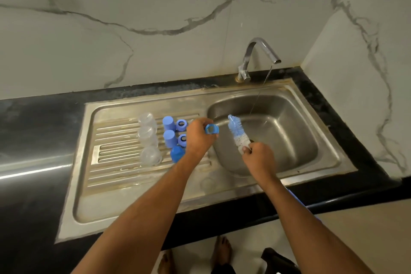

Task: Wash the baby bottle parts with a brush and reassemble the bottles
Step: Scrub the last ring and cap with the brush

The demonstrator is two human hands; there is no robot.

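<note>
Two hands over the sink [311, 140] — left hand [199, 138] pinches blue ring [211, 129] (opening rightward), right hand [258, 155] grips brush [236, 132].

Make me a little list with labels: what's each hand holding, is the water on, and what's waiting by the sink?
left hand: holds a blue ring
right hand: grips the bottle brush
tap: running, thin stream into the sink basin
drainboard: three clear bottles, blue caps, two more blue rings
</note>
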